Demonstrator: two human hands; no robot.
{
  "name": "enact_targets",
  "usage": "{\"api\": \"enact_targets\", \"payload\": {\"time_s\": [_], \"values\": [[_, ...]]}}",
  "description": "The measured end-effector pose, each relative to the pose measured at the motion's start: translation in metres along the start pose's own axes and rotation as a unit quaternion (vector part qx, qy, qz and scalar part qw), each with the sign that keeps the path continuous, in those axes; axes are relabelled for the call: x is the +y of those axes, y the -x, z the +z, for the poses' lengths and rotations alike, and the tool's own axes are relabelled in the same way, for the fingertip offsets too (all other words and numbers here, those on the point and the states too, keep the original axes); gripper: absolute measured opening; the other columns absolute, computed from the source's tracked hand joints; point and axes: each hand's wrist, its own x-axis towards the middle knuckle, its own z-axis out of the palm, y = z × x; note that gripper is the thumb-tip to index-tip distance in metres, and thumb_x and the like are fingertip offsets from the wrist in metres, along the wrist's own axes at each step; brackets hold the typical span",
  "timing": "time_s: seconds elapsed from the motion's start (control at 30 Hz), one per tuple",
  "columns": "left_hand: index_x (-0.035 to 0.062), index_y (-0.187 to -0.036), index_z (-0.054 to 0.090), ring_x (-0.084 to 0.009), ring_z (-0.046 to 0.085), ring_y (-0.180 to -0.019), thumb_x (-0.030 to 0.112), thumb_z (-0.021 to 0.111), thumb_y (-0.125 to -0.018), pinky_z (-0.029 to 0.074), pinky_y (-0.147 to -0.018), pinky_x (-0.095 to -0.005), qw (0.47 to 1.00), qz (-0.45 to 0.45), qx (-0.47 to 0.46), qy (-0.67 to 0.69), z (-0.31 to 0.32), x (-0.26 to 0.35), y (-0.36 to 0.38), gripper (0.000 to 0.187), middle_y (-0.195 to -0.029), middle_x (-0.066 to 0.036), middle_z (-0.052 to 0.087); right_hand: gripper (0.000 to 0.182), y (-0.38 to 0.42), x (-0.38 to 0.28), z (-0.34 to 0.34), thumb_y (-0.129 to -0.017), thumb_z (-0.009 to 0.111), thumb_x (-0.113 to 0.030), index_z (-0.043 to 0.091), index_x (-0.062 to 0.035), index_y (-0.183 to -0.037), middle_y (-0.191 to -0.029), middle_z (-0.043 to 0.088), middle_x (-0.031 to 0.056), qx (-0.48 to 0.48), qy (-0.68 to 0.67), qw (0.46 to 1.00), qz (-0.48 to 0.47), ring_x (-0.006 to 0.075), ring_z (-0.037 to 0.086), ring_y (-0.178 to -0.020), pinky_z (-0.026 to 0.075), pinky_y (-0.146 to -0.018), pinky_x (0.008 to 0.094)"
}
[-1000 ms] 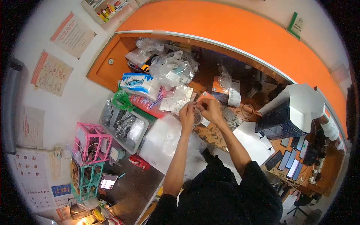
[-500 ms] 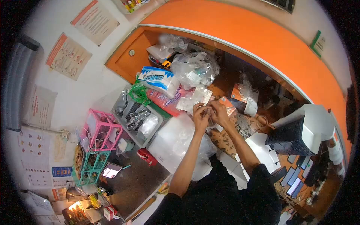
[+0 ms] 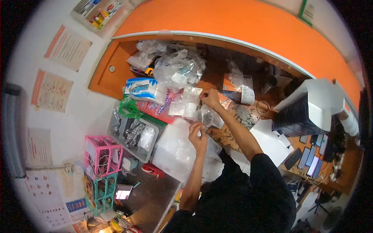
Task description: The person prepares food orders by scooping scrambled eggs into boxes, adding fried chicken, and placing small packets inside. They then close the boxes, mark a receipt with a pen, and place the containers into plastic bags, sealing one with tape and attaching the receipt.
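Observation:
My left hand (image 3: pixel 198 136) is over the edge of a large white plastic sheet or bag (image 3: pixel 175 145), its fingers curled around something small and pale that I cannot make out. Farther up and to the right, my right hand (image 3: pixel 210 97) has its fingers pinched together beside white printed labels (image 3: pixel 183 109). Clear crinkled plastic (image 3: pixel 208 116) lies between the two hands. A pink package (image 3: pixel 155 110) is left of the labels, and an orange printed piece (image 3: pixel 224 100) is just right of my right hand.
A grey bin (image 3: pixel 136 145) of wrapped items stands at the left, below a tissue pack (image 3: pixel 144 90). A red stapler-like object (image 3: pixel 153 171) lies nearby. Stacked black-and-white boxes (image 3: pixel 297 116) stand at the right, above several phones (image 3: pixel 310 156).
My hands, close together before, are now apart: the left lower and to the left, the right higher. The clear plastic between them shows more. The whole view has shifted and turned.

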Motion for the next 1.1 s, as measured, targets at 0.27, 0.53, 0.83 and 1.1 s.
{"api": "enact_targets", "payload": {"time_s": [0.27, 0.53, 0.83, 1.1], "values": [[-0.0039, -0.099, 0.065, -0.0137, 0.065, -0.079, 0.003, 0.058, -0.092, 0.051, -0.073, -0.0271, 0.97, -0.156, -0.027, 0.183, 0.009, 0.015, -0.057, 0.013, -0.088, -0.009, 0.068, 0.017, 0.044, -0.105, -0.082, -0.065, 0.078, -0.003, 0.071, -0.0027, -0.08, -0.071, 0.069, 0.0092, 0.006, -0.119, 0.993, 0.003, 0.0229, 0.065, -0.069, 0.05, -0.065, 0.0335], [-0.0044, -0.096, 0.068, -0.0122, 0.063, -0.07, -0.005, 0.059, -0.082, 0.05, -0.063, -0.0274, 0.939, -0.219, -0.138, 0.225, 0.023, 0.017, -0.072, 0.017, -0.079, -0.008, 0.068, 0.01, 0.042, -0.109, -0.082, -0.07, 0.078, -0.004, 0.07, -0.0043, -0.077, -0.071, 0.066, 0.0059, -0.134, 0.007, 0.981, -0.139, 0.0176, 0.059, -0.07, 0.046, -0.061, 0.0324], [0.0023, -0.099, 0.071, -0.0133, 0.065, -0.085, 0.003, 0.06, -0.081, 0.051, -0.076, -0.0293, 0.969, -0.144, -0.122, 0.159, 0.023, 0.002, -0.076, 0.021, -0.089, -0.009, 0.072, 0.027, 0.046, -0.096, -0.071, -0.076, 0.08, -0.012, 0.069, 0.0014, -0.096, -0.096, 0.067, 0.007, -0.076, -0.046, 0.992, -0.092, 0.0159, 0.062, -0.081, 0.05, -0.072, 0.0275], [0.0019, -0.087, 0.069, -0.0242, 0.067, -0.069, 0.014, 0.061, -0.085, 0.05, -0.064, -0.0375, 0.981, -0.157, -0.027, 0.115, 0.028, 0.003, -0.076, 0.014, -0.077, -0.019, 0.067, 0.015, 0.063, -0.071, -0.061, -0.087, 0.068, -0.014, 0.064, 0.0002, -0.09, -0.085, 0.061, 0.0088, -0.043, -0.004, 0.988, -0.145, 0.0174, 0.055, -0.076, 0.045, -0.064, 0.0297]]}}
